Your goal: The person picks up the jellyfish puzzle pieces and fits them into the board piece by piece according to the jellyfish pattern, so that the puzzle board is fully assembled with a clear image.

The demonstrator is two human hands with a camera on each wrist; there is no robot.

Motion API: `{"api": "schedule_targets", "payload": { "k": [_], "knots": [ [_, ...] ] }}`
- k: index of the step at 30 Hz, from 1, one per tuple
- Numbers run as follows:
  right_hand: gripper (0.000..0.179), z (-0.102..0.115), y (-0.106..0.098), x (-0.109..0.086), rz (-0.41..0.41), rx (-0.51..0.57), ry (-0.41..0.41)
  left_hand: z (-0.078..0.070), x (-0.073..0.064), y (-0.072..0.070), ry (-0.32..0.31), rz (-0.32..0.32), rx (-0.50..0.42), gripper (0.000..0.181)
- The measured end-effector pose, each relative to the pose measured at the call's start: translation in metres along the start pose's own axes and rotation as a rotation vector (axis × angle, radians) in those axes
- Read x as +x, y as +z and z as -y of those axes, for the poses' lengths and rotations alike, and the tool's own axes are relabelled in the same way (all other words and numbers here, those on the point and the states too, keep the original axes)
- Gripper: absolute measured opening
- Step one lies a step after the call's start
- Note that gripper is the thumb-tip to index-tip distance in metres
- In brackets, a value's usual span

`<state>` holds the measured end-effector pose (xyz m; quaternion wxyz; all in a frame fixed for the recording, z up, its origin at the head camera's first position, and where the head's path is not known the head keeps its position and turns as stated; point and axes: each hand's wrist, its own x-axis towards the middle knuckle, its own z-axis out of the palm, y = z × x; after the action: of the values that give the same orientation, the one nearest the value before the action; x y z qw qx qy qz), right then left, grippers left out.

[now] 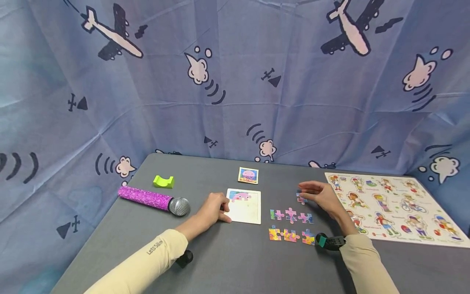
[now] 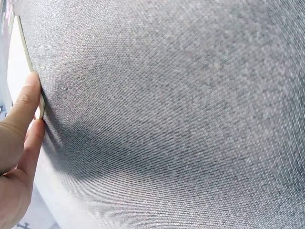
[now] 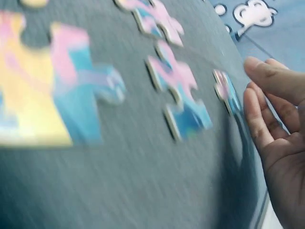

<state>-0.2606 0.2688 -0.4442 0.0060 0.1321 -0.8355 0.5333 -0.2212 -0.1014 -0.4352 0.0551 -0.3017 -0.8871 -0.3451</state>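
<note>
My left hand (image 1: 214, 208) is at the left edge of a small white puzzle tray (image 1: 245, 212). Thumb and finger pinch the tray's corner in the left wrist view. Two joined-looking pink and blue pieces (image 1: 240, 196) lie in the tray's upper left. My right hand (image 1: 323, 197) hovers by a pink and blue jigsaw piece (image 3: 226, 91) on the table. A gap shows between its thumb and fingers, with nothing held. Nearer me lie two rows of loose pieces, one mostly pink (image 1: 291, 215), the other with yellow (image 1: 290, 235).
A jellyfish picture card (image 1: 248, 175) lies behind the tray. At left are a glittery purple microphone (image 1: 147, 198) and a lime-green curved block (image 1: 163, 182). A large board with cartoon figures (image 1: 394, 208) covers the right side. A patterned blue cloth (image 1: 235, 102) hangs behind the grey table.
</note>
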Motion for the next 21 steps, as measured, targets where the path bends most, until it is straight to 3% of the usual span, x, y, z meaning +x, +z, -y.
{"api": "schedule_targets", "payload": {
  "k": [5, 11, 17, 21],
  "knots": [
    [0.041, -0.003, -0.013, -0.003, 0.056, -0.099, 0.058, 0.001, -0.001, 0.0, 0.021, -0.01, -0.01, 0.031],
    [0.04, -0.006, -0.018, -0.003, 0.092, -0.114, 0.074, -0.001, -0.001, 0.0, 0.0, -0.003, -0.017, 0.032],
    [0.035, -0.008, -0.019, -0.003, 0.088, -0.098, 0.047, -0.003, -0.001, 0.0, -0.012, 0.003, -0.046, 0.031],
    [0.036, -0.008, -0.02, -0.005, 0.09, -0.01, 0.062, -0.003, -0.001, 0.0, -0.008, 0.007, -0.058, 0.031]
  ]
}}
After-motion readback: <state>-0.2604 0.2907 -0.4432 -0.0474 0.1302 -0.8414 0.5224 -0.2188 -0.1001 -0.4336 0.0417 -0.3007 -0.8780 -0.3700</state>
